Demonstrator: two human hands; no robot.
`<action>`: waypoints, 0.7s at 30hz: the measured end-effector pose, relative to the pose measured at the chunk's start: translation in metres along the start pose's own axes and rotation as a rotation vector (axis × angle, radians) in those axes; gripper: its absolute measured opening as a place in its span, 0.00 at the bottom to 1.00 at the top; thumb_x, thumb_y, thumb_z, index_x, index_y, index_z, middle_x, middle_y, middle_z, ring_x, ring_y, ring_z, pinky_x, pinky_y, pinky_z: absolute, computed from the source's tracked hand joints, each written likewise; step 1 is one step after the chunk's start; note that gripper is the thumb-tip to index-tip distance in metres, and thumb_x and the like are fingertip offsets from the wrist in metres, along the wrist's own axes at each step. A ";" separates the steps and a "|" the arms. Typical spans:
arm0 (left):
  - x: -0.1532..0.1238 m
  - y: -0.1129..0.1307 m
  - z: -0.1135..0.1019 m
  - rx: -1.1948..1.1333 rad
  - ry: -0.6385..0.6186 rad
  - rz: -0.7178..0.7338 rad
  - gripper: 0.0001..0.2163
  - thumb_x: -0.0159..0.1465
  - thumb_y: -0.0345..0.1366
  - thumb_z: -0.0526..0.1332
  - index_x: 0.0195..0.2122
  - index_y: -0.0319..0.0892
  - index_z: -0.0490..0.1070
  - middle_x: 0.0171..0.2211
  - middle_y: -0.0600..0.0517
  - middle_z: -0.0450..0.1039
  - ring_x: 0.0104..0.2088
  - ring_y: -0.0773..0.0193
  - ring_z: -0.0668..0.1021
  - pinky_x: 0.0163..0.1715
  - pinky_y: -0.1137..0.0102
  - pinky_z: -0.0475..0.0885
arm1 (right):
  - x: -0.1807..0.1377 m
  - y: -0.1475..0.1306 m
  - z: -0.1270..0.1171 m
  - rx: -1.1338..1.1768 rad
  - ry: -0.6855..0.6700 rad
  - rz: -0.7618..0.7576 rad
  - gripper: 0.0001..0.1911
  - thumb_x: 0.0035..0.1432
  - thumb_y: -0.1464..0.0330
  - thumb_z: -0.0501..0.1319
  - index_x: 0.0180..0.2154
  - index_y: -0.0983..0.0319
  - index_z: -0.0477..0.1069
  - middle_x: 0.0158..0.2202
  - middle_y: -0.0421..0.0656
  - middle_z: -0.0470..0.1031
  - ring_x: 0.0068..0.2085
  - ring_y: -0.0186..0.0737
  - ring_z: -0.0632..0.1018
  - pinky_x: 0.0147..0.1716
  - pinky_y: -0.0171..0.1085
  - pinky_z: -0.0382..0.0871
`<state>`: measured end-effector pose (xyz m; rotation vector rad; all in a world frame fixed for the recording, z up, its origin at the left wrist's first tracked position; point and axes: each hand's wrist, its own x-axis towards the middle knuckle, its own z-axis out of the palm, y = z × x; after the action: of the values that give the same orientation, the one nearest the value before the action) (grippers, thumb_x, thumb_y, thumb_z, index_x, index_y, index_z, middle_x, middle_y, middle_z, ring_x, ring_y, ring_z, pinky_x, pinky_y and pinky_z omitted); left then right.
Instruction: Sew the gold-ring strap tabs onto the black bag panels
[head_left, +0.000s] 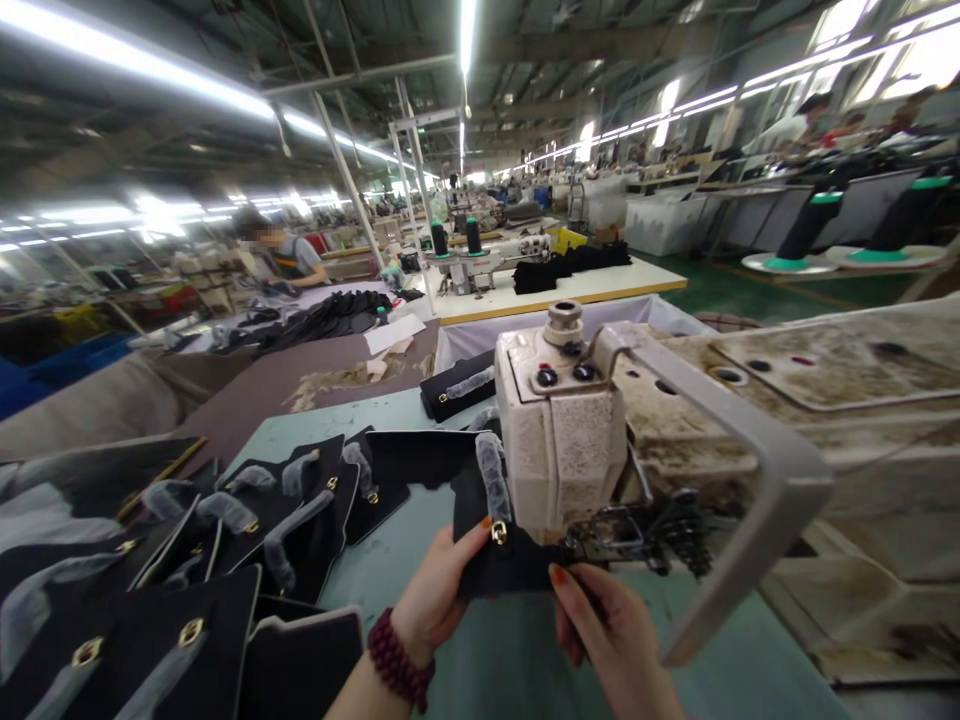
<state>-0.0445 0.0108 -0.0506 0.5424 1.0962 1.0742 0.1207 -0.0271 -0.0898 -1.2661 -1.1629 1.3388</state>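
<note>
A black bag panel point(480, 575) lies at the needle area of an old white sewing machine point(559, 440). On it are a gold buckle point(499, 533) and a strap in clear plastic wrap point(491, 475). My left hand point(435, 590) grips the panel's left side, thumb on top near the buckle and fingers underneath. At the near right edge, my right hand point(607, 625) pinches the panel between thumb and fingers, close to the machine's presser area. The machine head hides part of the panel and the needle.
Several similar black panels with wrapped straps point(296, 500) are spread over the green table point(405, 550) to the left. A grey bent guard point(780, 480) sticks out at the right. Another person point(289, 255) sits at a bench behind, and thread cones point(814, 230) stand at far right.
</note>
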 end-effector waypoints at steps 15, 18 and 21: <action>0.000 0.007 -0.020 0.213 -0.333 -0.018 0.20 0.49 0.40 0.74 0.39 0.33 0.78 0.29 0.47 0.77 0.23 0.69 0.74 0.18 0.79 0.69 | -0.003 0.004 -0.004 0.026 -0.046 0.053 0.30 0.57 0.44 0.56 0.24 0.65 0.65 0.17 0.40 0.65 0.17 0.28 0.64 0.17 0.27 0.52; 0.002 0.013 -0.019 0.294 -0.343 0.005 0.16 0.50 0.38 0.73 0.38 0.33 0.78 0.29 0.47 0.77 0.22 0.69 0.73 0.18 0.78 0.69 | -0.003 0.003 -0.002 0.064 -0.023 0.056 0.30 0.55 0.44 0.58 0.23 0.66 0.65 0.17 0.39 0.64 0.17 0.28 0.64 0.17 0.26 0.53; 0.003 0.016 -0.018 0.314 -0.328 0.021 0.15 0.51 0.37 0.72 0.38 0.34 0.78 0.31 0.46 0.78 0.21 0.70 0.73 0.18 0.78 0.70 | -0.003 -0.003 0.001 0.115 0.016 0.075 0.30 0.53 0.44 0.61 0.23 0.66 0.66 0.18 0.40 0.66 0.17 0.28 0.65 0.17 0.26 0.56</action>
<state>-0.0675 0.0176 -0.0469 0.9471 0.9722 0.7972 0.1198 -0.0292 -0.0865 -1.2458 -1.0211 1.4270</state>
